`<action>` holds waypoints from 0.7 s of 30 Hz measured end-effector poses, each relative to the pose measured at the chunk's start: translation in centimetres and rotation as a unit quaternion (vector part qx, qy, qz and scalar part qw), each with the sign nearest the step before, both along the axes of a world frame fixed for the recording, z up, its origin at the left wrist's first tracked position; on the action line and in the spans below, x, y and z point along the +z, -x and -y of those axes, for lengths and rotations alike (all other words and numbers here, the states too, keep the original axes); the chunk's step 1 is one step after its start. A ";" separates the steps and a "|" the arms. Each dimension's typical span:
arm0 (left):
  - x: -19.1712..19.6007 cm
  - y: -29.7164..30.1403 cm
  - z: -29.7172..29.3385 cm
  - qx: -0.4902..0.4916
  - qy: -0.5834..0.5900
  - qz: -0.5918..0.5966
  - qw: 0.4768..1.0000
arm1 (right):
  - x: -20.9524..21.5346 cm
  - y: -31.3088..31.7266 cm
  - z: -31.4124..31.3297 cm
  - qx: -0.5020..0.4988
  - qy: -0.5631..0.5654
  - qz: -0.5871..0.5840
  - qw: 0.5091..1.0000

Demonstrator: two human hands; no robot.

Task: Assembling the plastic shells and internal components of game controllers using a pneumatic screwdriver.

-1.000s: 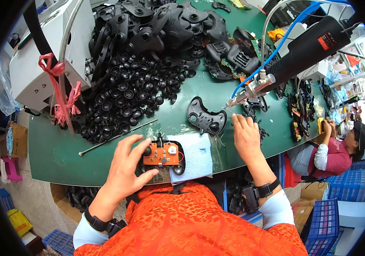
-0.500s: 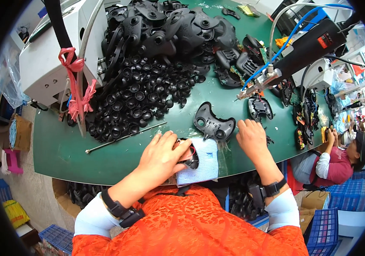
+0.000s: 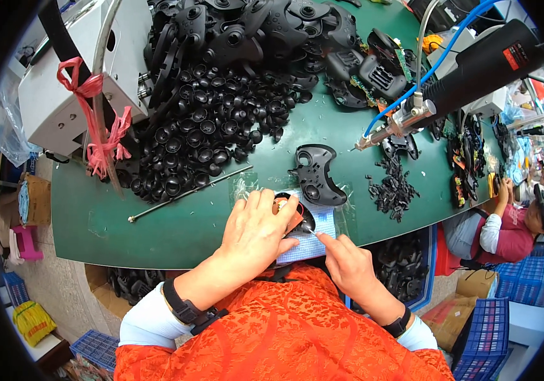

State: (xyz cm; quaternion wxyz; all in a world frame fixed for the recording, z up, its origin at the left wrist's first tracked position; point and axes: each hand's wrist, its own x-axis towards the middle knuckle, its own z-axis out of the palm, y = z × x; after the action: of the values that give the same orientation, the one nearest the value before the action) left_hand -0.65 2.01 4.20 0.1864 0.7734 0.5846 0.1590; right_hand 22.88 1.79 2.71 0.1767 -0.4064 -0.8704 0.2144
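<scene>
My left hand presses a black controller shell down on a folded light-blue cloth, fingers wrapped over it and hiding much of it. An orange-red circuit board shows inside that shell. Just right of it, my right hand pinches a thin, pale, pointed piece whose tip touches the shell; its exact kind is too small to tell. Beyond the cloth lies another black controller shell, untouched. A heap of tiny black parts is spread to its right.
Many black thumbstick caps and controller shells are heaped at the back left. A metal rod lies before them. A black electric screwdriver hangs at the right. A co-worker sits at the far right.
My right hand has come from the small-parts heap, now uncovered, back to the held shell with the thin pale piece. My left hand still holds the shell. The view has shifted slightly.
</scene>
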 end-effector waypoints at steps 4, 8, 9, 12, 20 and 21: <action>-1.0 -0.4 0.4 0.026 -0.048 -0.006 0.998 | -0.5 0.0 0.4 -0.012 -0.004 0.026 1.000; -1.9 -1.0 0.4 0.048 -0.108 -0.015 0.993 | -0.9 0.0 0.1 -0.016 -0.024 0.023 0.999; -1.9 -1.2 0.4 0.049 -0.107 -0.016 0.993 | -0.9 0.1 0.1 -0.015 -0.023 0.022 0.999; -1.5 -1.5 0.0 0.048 -0.102 -0.026 0.993 | -1.0 0.3 0.2 -0.031 -0.001 0.011 0.999; -1.1 -2.0 0.2 0.083 0.009 0.026 0.996 | -1.5 0.9 0.7 -0.104 0.168 -0.144 0.970; -1.2 -2.0 0.1 0.082 0.010 0.026 0.996 | -1.4 1.0 0.7 -0.105 0.168 -0.144 0.970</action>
State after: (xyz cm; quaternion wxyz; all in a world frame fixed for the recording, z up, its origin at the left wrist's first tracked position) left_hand 1.39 1.89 3.05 0.1953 0.7163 0.6429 0.1880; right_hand 21.93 1.08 1.30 0.2506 -0.4841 -0.7398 0.3944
